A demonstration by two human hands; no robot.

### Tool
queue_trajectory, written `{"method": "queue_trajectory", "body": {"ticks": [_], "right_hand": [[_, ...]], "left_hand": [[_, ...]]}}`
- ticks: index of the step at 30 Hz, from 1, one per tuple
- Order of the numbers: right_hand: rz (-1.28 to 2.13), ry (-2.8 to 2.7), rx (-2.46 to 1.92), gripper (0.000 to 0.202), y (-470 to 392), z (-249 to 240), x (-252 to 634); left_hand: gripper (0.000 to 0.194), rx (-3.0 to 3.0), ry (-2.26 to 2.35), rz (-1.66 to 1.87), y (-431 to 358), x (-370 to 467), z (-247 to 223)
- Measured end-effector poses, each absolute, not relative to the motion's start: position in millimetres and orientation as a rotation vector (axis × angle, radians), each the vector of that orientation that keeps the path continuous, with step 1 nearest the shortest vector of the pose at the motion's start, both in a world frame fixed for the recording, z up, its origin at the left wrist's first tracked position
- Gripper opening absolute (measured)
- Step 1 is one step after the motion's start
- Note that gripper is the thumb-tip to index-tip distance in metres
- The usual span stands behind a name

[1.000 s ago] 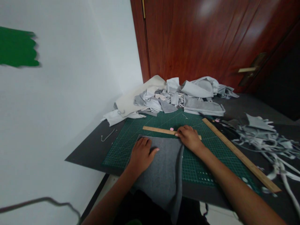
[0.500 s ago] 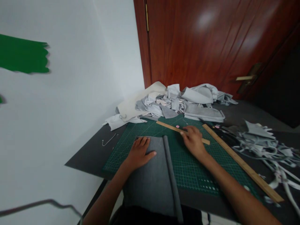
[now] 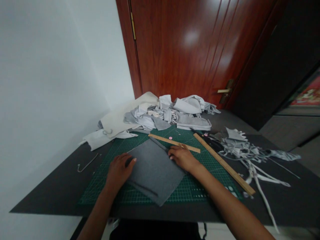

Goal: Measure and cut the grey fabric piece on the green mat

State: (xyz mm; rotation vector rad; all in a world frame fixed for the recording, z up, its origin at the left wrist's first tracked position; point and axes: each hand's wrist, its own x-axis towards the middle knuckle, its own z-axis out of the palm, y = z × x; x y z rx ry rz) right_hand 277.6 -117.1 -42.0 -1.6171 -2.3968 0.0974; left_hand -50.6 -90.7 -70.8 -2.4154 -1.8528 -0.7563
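A grey piece of fabric (image 3: 156,166) lies turned at an angle on the green cutting mat (image 3: 207,173), its near corner close to the mat's front edge. At its left edge, my left hand (image 3: 120,168) grips the cloth, thumb towards the fingers. My right hand (image 3: 182,157) is on the upper right edge, its curled fingers pinching the cloth near a narrow folded strip. Just beyond that hand lies a short wooden ruler (image 3: 162,139).
A longer wooden ruler (image 3: 222,161) slants along the mat's right side. Fabric scraps (image 3: 147,118) are heaped at the back, before the door. More scraps and white strips (image 3: 240,145) lie at the right. A bent wire (image 3: 87,163) is on the left.
The grey fabric has turned and now lies fully on the mat instead of hanging over the front edge. My right hand has moved from the short ruler to the fabric. The view has shifted right.
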Motion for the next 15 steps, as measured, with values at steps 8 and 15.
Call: {"method": "queue_trajectory", "body": {"ticks": [8, 15], "right_hand": [[-0.182, -2.057, -2.020, 0.034, -95.3, -40.4, 321.3], [-0.183, -1.552, -2.414, 0.050, -108.7, -36.3, 404.0]], "left_hand": [[0.032, -2.764, -1.245, -0.652, -140.0, -32.0, -77.0], [0.034, -2.760, -1.391, -0.588, -174.8, -3.3, -65.6]]}}
